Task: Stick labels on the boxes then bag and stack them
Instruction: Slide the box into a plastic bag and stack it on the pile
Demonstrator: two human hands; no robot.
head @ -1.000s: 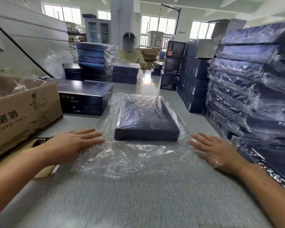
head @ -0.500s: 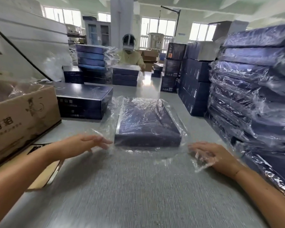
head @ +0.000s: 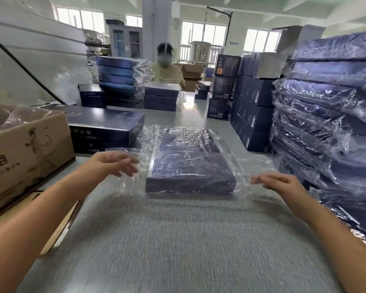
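A flat dark blue box point(head: 190, 166) lies in the middle of the grey table point(head: 178, 240), inside a clear plastic bag point(head: 227, 149) whose loose open end has been folded in towards the box's near edge. My left hand point(head: 116, 163) is raised beside the box's left side, fingers curled on a lifted flap of the bag. My right hand point(head: 277, 182) is at the box's near right corner, fingertips pinched on the film's edge. No label is visible on the box.
A tall stack of bagged blue boxes point(head: 325, 123) fills the right side. An unbagged blue box point(head: 106, 123) lies left of centre, with a brown carton point(head: 25, 149) nearer on the left. More box stacks point(head: 251, 106) and a seated person point(head: 167, 70) are beyond.
The bag's open end, spread flat towards me before, has been gathered up against the box. Both hands rose off the table and moved forward to the box's sides.
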